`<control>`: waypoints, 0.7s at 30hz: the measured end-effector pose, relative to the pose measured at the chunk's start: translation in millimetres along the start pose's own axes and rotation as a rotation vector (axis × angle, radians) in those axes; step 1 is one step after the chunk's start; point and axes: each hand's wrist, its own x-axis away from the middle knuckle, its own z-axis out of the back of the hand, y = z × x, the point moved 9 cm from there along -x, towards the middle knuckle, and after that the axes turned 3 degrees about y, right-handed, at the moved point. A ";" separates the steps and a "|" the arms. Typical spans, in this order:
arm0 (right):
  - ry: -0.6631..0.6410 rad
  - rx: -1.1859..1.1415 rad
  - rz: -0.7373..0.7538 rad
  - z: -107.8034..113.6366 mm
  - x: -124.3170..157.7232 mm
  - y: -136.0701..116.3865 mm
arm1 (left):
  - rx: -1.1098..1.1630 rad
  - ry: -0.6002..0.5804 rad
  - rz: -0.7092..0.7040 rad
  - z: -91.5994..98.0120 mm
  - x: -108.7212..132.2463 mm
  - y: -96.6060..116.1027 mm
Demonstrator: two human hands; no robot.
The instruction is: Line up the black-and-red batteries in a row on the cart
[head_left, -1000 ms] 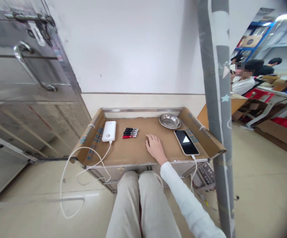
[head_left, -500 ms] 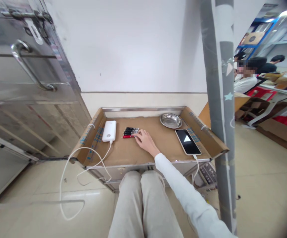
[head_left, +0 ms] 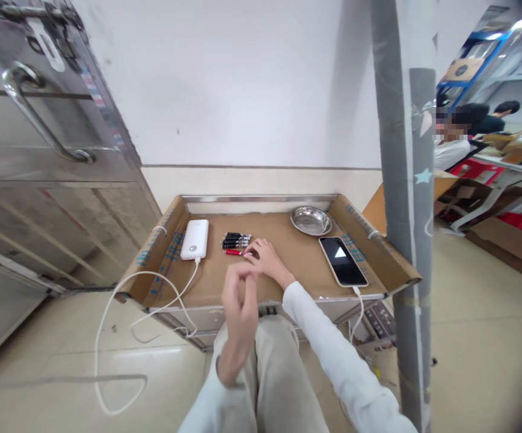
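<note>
My right hand [head_left: 266, 260] rests low over the cardboard-covered table top [head_left: 211, 282], with thumb and fingertips closed on the right end of a red pen [head_left: 234, 252]. Just behind the red pen, several black pens [head_left: 236, 240] lie side by side in a small stack of rows, a narrow gap apart from it. My left hand [head_left: 240, 297] is raised in front of the table's near edge, blurred, its fingers bent and thumb apart from them lower down. Nothing shows in it. Its fingertips overlap the right hand's thumb area in the view; contact cannot be made out.
A white power bank [head_left: 195, 239] with a white cable [head_left: 153, 273] lies at the left. On the right are a steel dish [head_left: 311, 221] and a phone [head_left: 343, 261] on a cable. Cardboard side walls edge the table. A wrapped pipe [head_left: 408, 210] stands at right; a person sits beyond.
My left hand has come up into view from below. The red pen has shifted slightly toward me, away from the black pens, with my right hand at its end. The view has shifted slightly.
</note>
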 end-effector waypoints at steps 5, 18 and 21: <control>0.074 -0.471 -0.277 14.0 8.9 42.8 | -0.344 -0.014 0.046 -31.9 -50.7 -72.6; 0.132 -1.378 -0.640 17.3 15.9 89.5 | -0.020 -0.315 -0.260 -107.0 -80.3 -67.1; 0.090 -1.368 -0.640 16.9 16.2 87.3 | -0.025 -0.344 -0.322 -106.4 -76.1 -59.0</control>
